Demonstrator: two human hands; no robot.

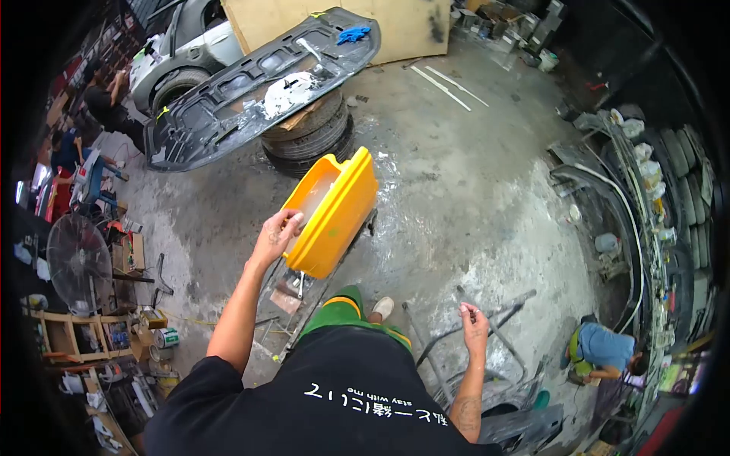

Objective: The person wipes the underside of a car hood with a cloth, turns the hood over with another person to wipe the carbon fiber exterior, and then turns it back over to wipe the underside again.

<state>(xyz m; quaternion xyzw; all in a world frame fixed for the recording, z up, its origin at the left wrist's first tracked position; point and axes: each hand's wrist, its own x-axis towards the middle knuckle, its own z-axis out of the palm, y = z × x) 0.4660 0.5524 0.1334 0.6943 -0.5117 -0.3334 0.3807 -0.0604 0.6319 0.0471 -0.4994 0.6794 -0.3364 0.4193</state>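
My left hand [278,234] is at the near left rim of a yellow plastic tub [334,235]. Its fingers are curled together there; whether they grip the rim or something small I cannot make out. Inside the tub is a pale, cloudy content [316,194]. The tub sits over a metal frame, largely hidden beneath it. Off to the right, away from the tub, my right hand [474,322] has thumb and fingers pinched together above the floor. Anything between those fingertips is too small to name.
A dark car panel [228,114] with a blue glove [353,34] lies on stacked tyres [308,140]. Metal tube stands [494,327] are by my right hand. A crouching person [601,346] is at right; others are at left, near a large fan [78,254].
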